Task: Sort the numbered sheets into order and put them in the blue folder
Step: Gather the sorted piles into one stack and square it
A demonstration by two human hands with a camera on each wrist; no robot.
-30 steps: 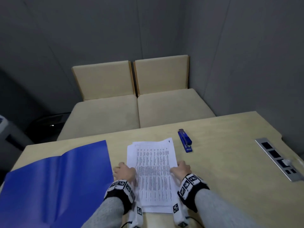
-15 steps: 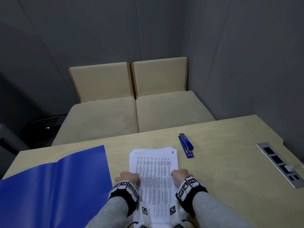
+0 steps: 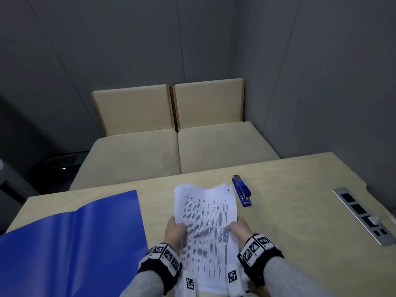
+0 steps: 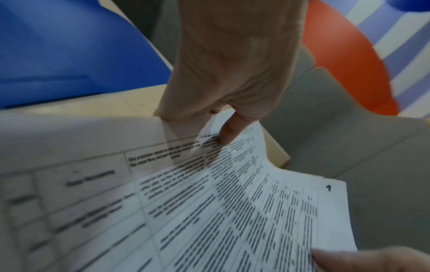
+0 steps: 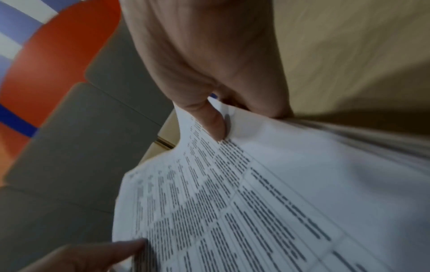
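1. White paper, head view: you hold the stack of numbered sheets (image 3: pixel 205 228) off the table (image 3: pixel 300 211), left hand (image 3: pixel 174 230) and right hand (image 3: pixel 239 227) each pinching a long edge, with sheet 1 on top. The blue folder (image 3: pixel 70 243) lies open just to your left, and a blue stapler (image 3: pixel 241 190) sits beside the stack's far right corner. A second ago the stack lay flat under your hands; now its far end is raised and bowed. Swing left carelessly and that drooping end could catch the folder's edge.

2. Left wrist view: your thumb (image 4: pixel 229 132) presses the top sheet, fingers curled beneath. The edges look uneven, though blur makes this uncertain; a loose pinch could let lower sheets slide out and spoil the order.

3. Right wrist view: your right thumb (image 5: pixel 214 121) clamps the opposite margin, fingers under the stack. Squeeze the two sides together and the bowed pages may crease.
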